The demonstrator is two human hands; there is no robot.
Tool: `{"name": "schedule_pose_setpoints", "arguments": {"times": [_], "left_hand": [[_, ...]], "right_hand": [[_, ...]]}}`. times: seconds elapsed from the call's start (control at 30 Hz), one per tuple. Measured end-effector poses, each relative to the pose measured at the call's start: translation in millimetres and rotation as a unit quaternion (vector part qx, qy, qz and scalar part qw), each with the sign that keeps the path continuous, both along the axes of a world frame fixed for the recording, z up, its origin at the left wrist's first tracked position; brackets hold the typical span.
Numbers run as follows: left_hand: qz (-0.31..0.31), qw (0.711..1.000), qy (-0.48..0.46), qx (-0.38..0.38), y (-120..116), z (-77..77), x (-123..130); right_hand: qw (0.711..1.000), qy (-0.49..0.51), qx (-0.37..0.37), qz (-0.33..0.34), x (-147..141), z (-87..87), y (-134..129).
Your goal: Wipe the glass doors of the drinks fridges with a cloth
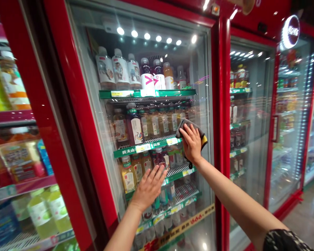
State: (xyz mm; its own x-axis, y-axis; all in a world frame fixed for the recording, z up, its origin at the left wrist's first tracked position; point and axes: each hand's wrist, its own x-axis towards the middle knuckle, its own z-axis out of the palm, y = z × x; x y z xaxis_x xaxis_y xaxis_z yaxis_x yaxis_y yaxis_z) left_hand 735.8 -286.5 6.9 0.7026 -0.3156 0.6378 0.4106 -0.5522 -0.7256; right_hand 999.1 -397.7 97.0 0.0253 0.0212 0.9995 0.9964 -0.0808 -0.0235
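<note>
My right hand point(192, 142) presses a folded grey cloth point(181, 126) with a yellow underside against the glass door point(201, 115) of a red drinks fridge. Its fingers lie over the cloth, and part of the cloth is hidden beneath them. Lower and to the left, my left hand point(149, 187) is laid flat on or just before the same glass, its fingers stretched out and holding nothing. Behind the pane stand rows of bottled drinks point(136, 127) on shelves with green price strips point(146, 93).
A red door frame point(223, 104) runs up the right side, with another glass-fronted fridge point(253, 104) beyond. At the left, blurred shelves carry more bottles point(39, 209). A printed banner strip point(185, 226) crosses the lower door. Tiled floor point(308, 212) shows at the far right.
</note>
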Motion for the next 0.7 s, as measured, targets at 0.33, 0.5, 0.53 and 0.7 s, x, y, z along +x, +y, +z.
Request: {"name": "schedule_pose_setpoints", "arguments": {"times": [0.33,0.5,0.53,0.7], "left_hand": [[0.008,1.0,0.005,-0.013,-2,0.9,-1],[-0.011,0.999,-0.015,-0.029,-9,8.5,1],[-0.014,0.999,-0.019,-0.034,-12,11.3,4],[-0.018,0.998,-0.042,-0.045,-33,37.0,27]], "right_hand": [[0.995,0.068,0.069,-0.038,25,-21.9,-6],[0.997,-0.061,-0.047,-0.001,38,21.3,-14],[0.998,-0.043,-0.034,-0.004,47,31.9,-16],[0.988,0.106,0.111,-0.02,68,22.4,-14]]}}
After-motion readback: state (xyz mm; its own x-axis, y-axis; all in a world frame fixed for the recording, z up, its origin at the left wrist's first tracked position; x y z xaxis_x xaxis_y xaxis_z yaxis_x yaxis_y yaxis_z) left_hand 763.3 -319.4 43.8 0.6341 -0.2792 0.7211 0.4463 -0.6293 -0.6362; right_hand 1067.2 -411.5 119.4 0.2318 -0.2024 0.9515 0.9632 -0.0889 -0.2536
